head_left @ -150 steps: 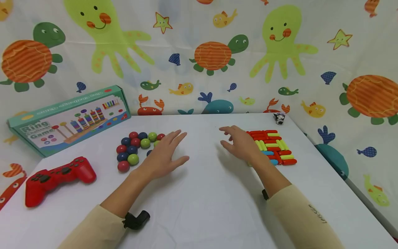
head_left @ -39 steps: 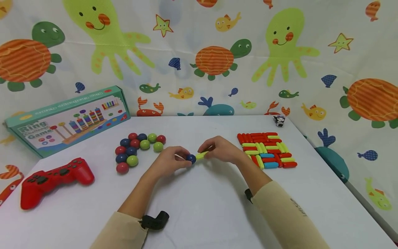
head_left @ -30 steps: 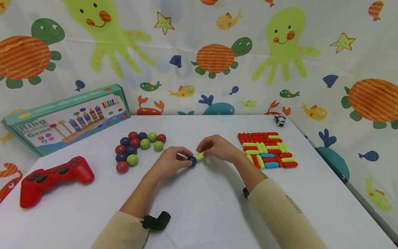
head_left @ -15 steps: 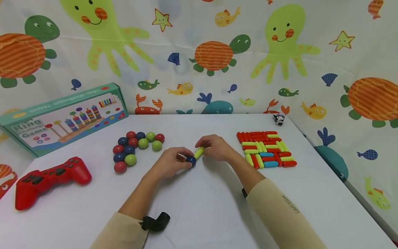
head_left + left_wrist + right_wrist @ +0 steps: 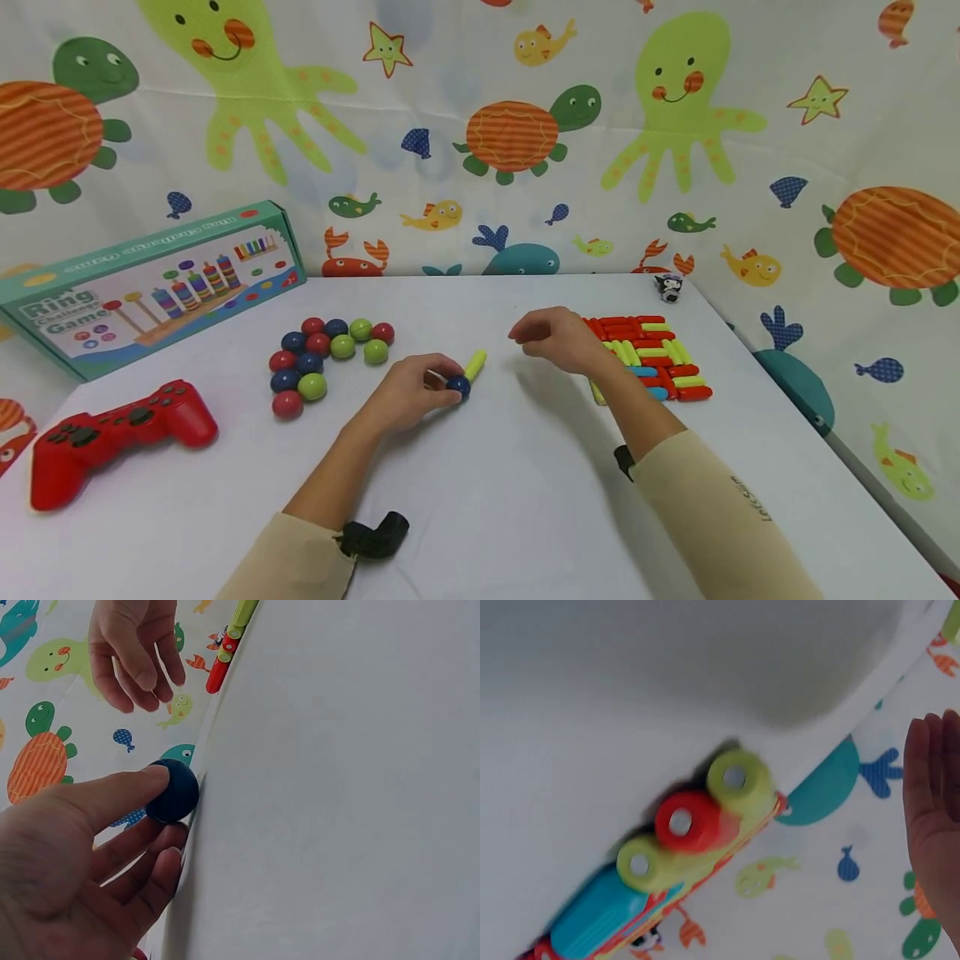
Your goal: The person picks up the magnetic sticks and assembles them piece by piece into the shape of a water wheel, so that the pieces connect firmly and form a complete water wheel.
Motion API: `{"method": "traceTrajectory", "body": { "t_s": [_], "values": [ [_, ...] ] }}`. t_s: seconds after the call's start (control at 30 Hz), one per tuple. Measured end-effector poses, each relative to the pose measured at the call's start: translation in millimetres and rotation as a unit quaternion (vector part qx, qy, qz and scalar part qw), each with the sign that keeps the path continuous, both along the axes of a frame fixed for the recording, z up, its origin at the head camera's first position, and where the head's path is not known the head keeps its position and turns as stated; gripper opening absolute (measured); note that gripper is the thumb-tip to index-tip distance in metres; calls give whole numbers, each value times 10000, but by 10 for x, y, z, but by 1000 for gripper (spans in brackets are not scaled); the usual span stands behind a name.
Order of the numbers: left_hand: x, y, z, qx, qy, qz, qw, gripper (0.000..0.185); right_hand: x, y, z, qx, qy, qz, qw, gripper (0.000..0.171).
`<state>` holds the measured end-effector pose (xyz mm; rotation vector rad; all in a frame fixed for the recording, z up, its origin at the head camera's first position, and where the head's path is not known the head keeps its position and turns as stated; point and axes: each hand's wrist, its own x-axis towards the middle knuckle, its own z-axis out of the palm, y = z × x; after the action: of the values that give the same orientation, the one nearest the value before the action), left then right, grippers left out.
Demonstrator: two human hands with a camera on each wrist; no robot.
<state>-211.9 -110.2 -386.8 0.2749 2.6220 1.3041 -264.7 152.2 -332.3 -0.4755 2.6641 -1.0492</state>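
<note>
Left hand pinching a dark blue ball joined to a yellow-green stick.

On the white surface, the left hand pinches the dark blue ball at mid-table, the yellow-green stick touching its far side. The right hand hovers just right, fingers loosely curled and holding nothing, beside the mat of sticks. Loose balls lie left.

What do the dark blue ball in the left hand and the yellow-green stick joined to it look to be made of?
Dark blue ball: probably painted wood or hard plastic; smooth, faintly glossy, evenly coloured, and the left hand pinches it without denting it. Yellow-green stick: likely moulded plastic; bright uniform colour, rounded end, soft sheen. Neither shows grain or seams, so the material stays uncertain.
</note>
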Motion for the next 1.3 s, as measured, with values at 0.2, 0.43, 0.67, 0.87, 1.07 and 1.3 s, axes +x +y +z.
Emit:
{"method": "traceTrajectory", "body": {
  "t_s": [0.2,0.43,0.67,0.87,1.07,1.3],
  "values": [
    [-7,28,-1,-16,5,156,9999,34,-40,320,108,363,-179,-82,9991,29],
    [-37,80,5,-18,72,344,9994,34,-5,663,169,1167,-439,-8,9922,24],
    [-66,114,-13,4,113,472,9988,33,103,752,215,1856,-641,-86,9805,25],
    [-72,114,-20,43,84,509,9987,33,128,733,160,2087,-719,-44,9753,27],
    [-72,110,-23,15,89,533,9985,33,124,667,103,2107,-802,112,9742,27],
    [-73,127,-30,52,162,604,9980,33,131,554,51,2143,-529,252,9750,21]
  ]
}}
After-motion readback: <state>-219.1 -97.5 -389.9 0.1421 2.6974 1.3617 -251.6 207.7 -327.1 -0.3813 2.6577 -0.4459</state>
